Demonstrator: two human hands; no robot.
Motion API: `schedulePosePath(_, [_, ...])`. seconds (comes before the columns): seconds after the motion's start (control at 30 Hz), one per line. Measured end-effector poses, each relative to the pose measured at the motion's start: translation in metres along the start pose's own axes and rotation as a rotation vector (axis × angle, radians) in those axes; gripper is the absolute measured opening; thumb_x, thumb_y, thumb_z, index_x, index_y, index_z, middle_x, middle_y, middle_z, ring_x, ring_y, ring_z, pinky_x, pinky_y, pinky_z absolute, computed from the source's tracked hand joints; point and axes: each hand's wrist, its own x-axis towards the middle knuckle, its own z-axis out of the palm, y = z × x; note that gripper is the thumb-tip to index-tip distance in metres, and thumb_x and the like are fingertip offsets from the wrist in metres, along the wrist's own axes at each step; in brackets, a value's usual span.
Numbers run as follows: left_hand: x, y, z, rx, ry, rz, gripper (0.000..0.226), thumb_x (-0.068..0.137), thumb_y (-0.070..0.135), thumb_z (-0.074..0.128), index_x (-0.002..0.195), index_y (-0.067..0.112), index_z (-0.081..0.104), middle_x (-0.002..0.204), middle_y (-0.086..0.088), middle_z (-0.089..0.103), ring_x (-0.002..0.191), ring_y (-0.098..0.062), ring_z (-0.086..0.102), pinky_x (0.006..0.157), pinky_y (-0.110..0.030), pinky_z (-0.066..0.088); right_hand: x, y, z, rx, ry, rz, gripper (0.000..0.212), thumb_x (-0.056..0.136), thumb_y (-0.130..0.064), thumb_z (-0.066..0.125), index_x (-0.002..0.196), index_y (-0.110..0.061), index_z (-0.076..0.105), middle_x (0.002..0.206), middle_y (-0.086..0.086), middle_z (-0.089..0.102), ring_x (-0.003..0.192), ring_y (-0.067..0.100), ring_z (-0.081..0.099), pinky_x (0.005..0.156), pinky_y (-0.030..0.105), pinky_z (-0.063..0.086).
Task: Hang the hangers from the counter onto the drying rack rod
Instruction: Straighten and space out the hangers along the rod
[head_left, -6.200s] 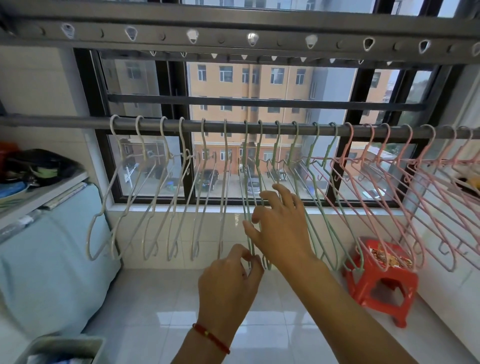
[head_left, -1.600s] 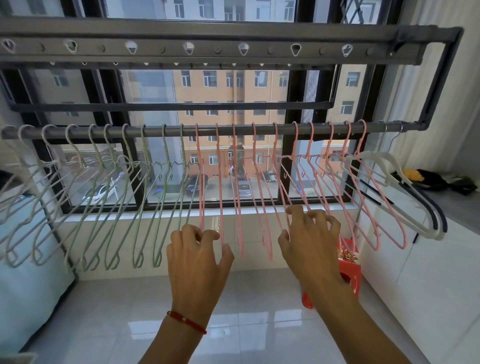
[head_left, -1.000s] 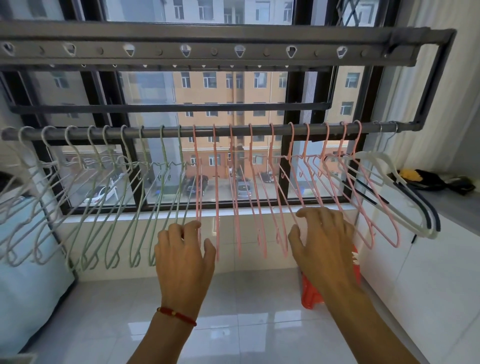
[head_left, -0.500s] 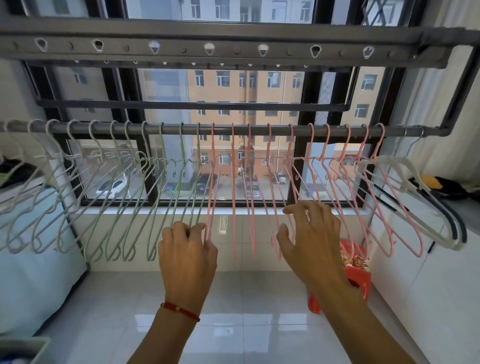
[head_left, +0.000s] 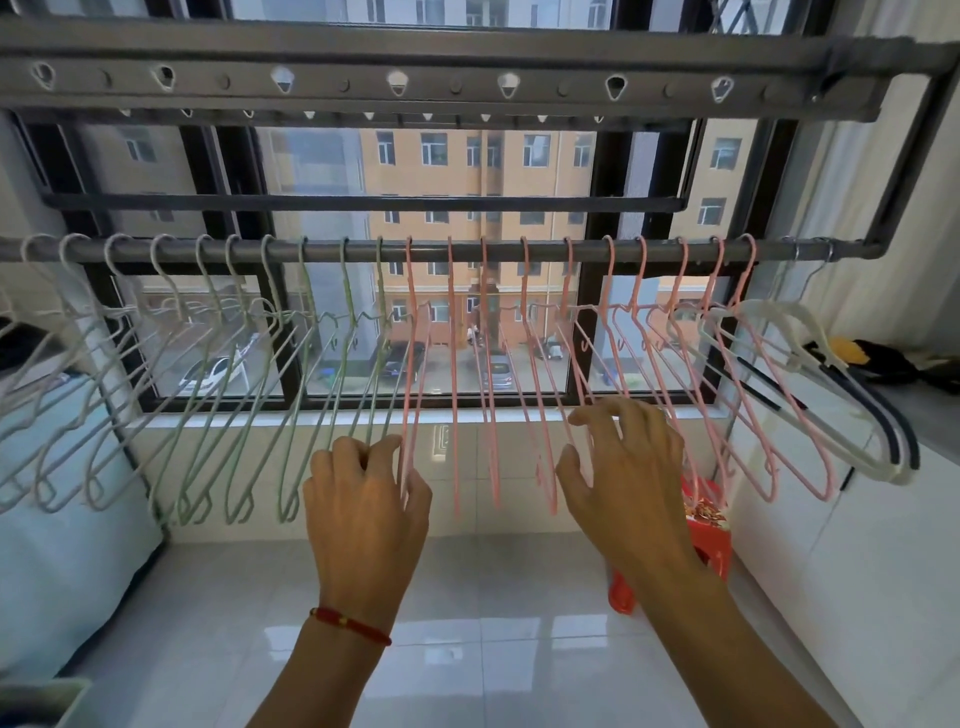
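A grey drying rack rod runs across the window. Several white hangers hang on it at the left, then green hangers, then pink hangers. Two thick hangers, one white and one dark, hang at the far right. My left hand is at the border of green and pink, its fingers and thumb curled round the lower wire of the first pink hanger. My right hand has spread fingers touching the lower parts of pink hangers further right.
A red plastic stool stands on the tiled floor behind my right hand. A white counter with dark and yellow items lies at the right. A light blue covered object fills the left side.
Six seconds ago both hands worked on the green hangers; they have since moved right to the pink ones. Over the last second the hands barely shifted and the pink hangers spread slightly.
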Motion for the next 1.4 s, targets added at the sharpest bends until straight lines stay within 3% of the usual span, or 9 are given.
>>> schedulePosePath(0.17, [0.002,0.027,-0.009,-0.125,0.045,0.039,0.035,0.082,0.017,0.076,0.115,0.012,0.070,0.094,-0.009,0.058,0.089,-0.026,0.051,0.075,-0.039,0.044,0.001,0.011,-0.007,0.025,0.027,0.016,0.027,0.090,-0.032,0.059,0.117,-0.025,0.063,0.128,0.001,0.059,0.126,0.021,0.045,0.105,0.046,0.039])
schedulePosePath(0.37, [0.000,0.093,-0.003,-0.352,0.035,0.251,0.026,0.085,0.021,0.065,0.110,0.015,0.070,0.104,-0.005,0.064,0.099,-0.023,0.055,0.089,-0.027,0.036,0.004,0.034,-0.029,0.038,0.105,0.079,0.029,0.092,-0.032,0.050,0.116,-0.022,0.063,0.122,0.000,0.062,0.119,0.021,0.051,0.101,0.044,0.040])
schedulePosePath(0.6, [-0.016,0.160,0.015,-0.456,-0.041,0.372,0.026,0.088,0.028,0.053,0.103,0.018,0.071,0.101,-0.002,0.065,0.099,-0.021,0.055,0.087,-0.035,0.047,-0.010,0.094,-0.056,-0.008,0.168,0.200,0.029,0.087,-0.027,0.056,0.114,-0.021,0.065,0.116,0.002,0.063,0.114,0.027,0.055,0.095,0.046,0.043])
schedulePosePath(0.67, [-0.027,0.180,0.021,-0.438,-0.069,0.369,0.025,0.088,0.031,0.054,0.099,0.018,0.073,0.097,-0.001,0.066,0.096,-0.021,0.056,0.085,-0.033,0.046,-0.011,0.117,-0.062,0.018,0.192,0.203,0.029,0.086,-0.025,0.057,0.112,-0.019,0.065,0.116,0.004,0.063,0.114,0.029,0.055,0.095,0.048,0.045])
schedulePosePath(0.77, [-0.042,0.209,0.035,-0.363,-0.081,0.354,0.014,0.082,0.025,0.072,0.094,0.018,0.075,0.092,-0.001,0.063,0.089,-0.021,0.054,0.079,-0.034,0.047,-0.010,0.150,-0.070,0.013,0.135,0.193,0.027,0.089,-0.025,0.063,0.115,-0.021,0.064,0.120,0.003,0.060,0.120,0.027,0.050,0.097,0.047,0.044])
schedulePosePath(0.87, [-0.054,0.239,0.044,-0.290,-0.086,0.316,0.020,0.077,0.025,0.080,0.095,0.018,0.076,0.089,-0.001,0.060,0.086,-0.019,0.052,0.074,-0.033,0.046,-0.011,0.183,-0.076,0.010,0.064,0.174,0.031,0.090,-0.029,0.066,0.120,-0.023,0.062,0.125,0.002,0.057,0.121,0.024,0.047,0.100,0.046,0.043])
schedulePosePath(1.17, [-0.065,0.278,0.055,-0.031,-0.077,0.156,0.033,0.078,0.037,0.080,0.104,0.016,0.075,0.085,-0.003,0.054,0.082,-0.021,0.049,0.067,-0.037,0.049,0.000,0.214,-0.086,-0.030,0.025,0.059,0.042,0.087,-0.045,0.049,0.115,-0.019,0.066,0.115,0.006,0.066,0.109,0.030,0.058,0.094,0.050,0.048])
schedulePosePath(1.4, [-0.060,0.283,0.064,0.097,-0.057,0.102,0.029,0.078,0.039,0.080,0.086,0.012,0.076,0.080,-0.005,0.053,0.079,-0.023,0.049,0.065,-0.039,0.049,0.012,0.207,-0.078,-0.014,0.049,-0.027,0.044,0.084,-0.051,0.043,0.104,-0.024,0.071,0.115,0.001,0.066,0.110,0.025,0.059,0.096,0.047,0.045])
